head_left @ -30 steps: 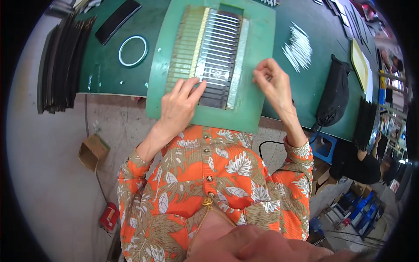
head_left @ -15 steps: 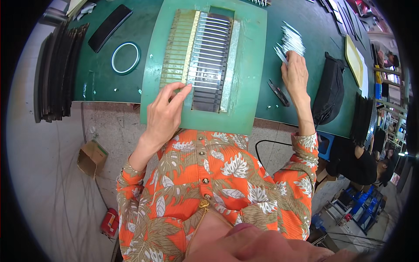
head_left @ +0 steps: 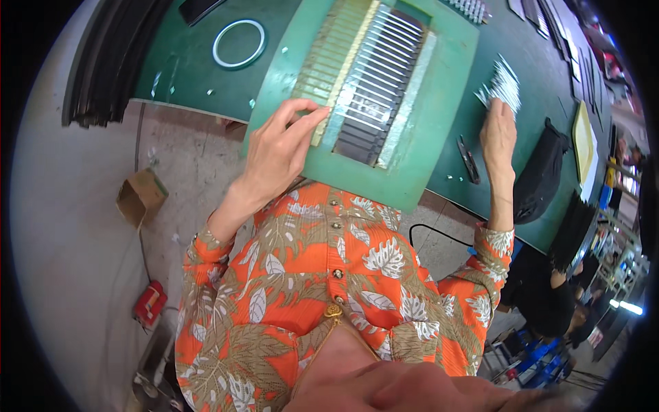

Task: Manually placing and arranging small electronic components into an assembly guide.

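Note:
A green board (head_left: 425,137) with a slotted fixture in its middle lies before me. Thin silver strips (head_left: 384,69) sit side by side across the fixture's dark slots, and its nearest slots show no strip. My left hand (head_left: 278,147) is at the fixture's left side, thumb and forefinger pinched by the pale ruler-like bar (head_left: 341,77). Whatever is between those fingertips is too small to make out. To the right, my right hand (head_left: 500,134) reaches the near end of a loose pile of silver strips (head_left: 506,84). Its fingers are bunched together, their tips hidden.
Right of the board lie small dark-handled nippers (head_left: 468,159) and a black pouch (head_left: 546,175). A roll of tape (head_left: 239,44) and a dark phone (head_left: 198,9) lie left. Dark strips are stacked at the table's left end (head_left: 113,62). A yellow tray (head_left: 583,141) lies far right.
The whole view has tilted and shifted, so the table appears turned. My left hand stays at the fixture's lower left side, and my right hand stays at the strip pile.

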Tool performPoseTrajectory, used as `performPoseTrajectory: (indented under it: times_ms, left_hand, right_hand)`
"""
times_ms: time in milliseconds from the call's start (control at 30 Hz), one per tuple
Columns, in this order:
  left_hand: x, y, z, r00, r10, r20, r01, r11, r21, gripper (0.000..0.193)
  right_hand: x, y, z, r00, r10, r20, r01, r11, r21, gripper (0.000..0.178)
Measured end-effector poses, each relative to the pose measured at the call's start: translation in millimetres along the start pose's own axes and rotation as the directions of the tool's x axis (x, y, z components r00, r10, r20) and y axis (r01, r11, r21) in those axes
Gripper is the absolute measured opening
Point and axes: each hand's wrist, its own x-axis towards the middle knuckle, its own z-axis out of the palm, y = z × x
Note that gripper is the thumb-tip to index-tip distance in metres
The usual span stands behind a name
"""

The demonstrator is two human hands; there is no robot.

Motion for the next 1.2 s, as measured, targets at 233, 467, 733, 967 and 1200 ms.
performPoseTrajectory:
  times_ms: [233,467,733,967,1200]
  left_hand:
    - [-23,-22,-8,0.999,-0.043,-0.005,0.041,0.984,-0.174,0.028]
    - [-19,0,4,0.81,-0.304,0.501,0.584,0.493,-0.645,0.023]
    - [-15,-6,17,0.761,-0.285,0.583,0.649,0.354,-0.674,0.014]
    - [-30,-12,22,0.773,-0.268,0.575,0.634,0.369,-0.68,0.01]
    - [-36,-11,11,0.713,-0.337,0.615,0.699,0.259,-0.667,0.01]
  right_hand:
    - [-11,-42,-2,0.976,0.171,-0.135,-0.121,0.941,0.315,0.013]
    - [-20,-137,-54,0.772,-0.236,0.591,-0.579,0.125,0.806,0.011]
    - [-29,-175,-46,0.623,-0.479,0.618,-0.578,0.25,0.777,0.01]
    - [-37,-190,-49,0.574,-0.466,0.674,-0.595,0.328,0.734,0.01]
    - [-42,-180,-44,0.537,-0.435,0.723,-0.733,0.184,0.655,0.009]
